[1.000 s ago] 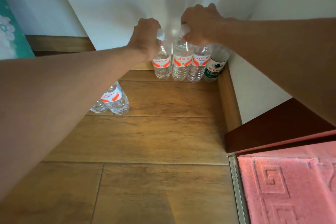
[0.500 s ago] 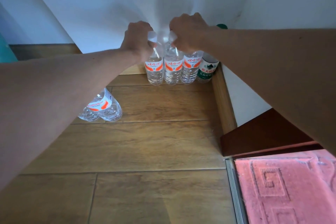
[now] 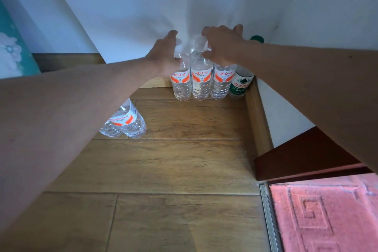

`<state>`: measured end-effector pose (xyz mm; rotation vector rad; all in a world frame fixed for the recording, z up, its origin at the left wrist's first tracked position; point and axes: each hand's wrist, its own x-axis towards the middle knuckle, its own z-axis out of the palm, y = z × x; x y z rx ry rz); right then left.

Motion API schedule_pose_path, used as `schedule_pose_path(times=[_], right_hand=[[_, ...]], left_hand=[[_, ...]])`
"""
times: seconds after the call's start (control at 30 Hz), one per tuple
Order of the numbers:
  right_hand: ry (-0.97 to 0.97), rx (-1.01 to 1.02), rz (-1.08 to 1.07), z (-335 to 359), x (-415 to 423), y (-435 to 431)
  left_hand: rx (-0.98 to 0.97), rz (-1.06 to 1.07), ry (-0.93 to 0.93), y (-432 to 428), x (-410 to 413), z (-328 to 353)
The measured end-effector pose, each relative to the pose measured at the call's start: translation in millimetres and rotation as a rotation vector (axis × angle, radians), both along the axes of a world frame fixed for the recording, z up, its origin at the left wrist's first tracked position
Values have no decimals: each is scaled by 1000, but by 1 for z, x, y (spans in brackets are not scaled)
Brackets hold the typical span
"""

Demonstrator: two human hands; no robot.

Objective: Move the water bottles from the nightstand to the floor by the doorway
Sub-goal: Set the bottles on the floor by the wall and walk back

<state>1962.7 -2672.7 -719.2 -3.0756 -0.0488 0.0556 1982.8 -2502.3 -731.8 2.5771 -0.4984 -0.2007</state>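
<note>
The wooden floor [image 3: 184,165] runs into a white wall [image 3: 143,6] corner beside a red mat [image 3: 327,217]. 4 water bottles [image 3: 201,82] stand in a row against the wall, with 2 more [image 3: 126,122] nearby. The left hand [image 3: 163,55] loosely cups the leftmost bottle [image 3: 181,86] at its neck. The right hand [image 3: 223,45] sits half-spread over the next 2 caps. This looks like the setting-down step. Next, both hands need to lift clear without tipping the row.

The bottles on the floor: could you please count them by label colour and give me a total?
Orange-label bottles: 4
Green-label bottle: 1
Bottle with hidden label: 1
Total: 6
</note>
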Motion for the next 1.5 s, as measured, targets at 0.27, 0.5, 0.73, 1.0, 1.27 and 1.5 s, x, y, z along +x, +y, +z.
schedule_pose_path(times=[0.27,0.5,0.73,1.0,1.27,1.5], right_hand=[[43,-83,21,26,-13,16],[81,-147,73,49,-27,51],[149,-3,156,57,-36,111],[222,115,344,34,-48,182],[212,187,456,23,-52,222],[156,179,405,13,-49,224]], left_hand=[[72,-36,12,44,-7,31],[105,15,-65,131,-19,60],[57,109,-130,205,-41,62],[233,-10,3,218,-57,40],[176,88,-63,217,-58,17],[149,80,-97,222,-62,16]])
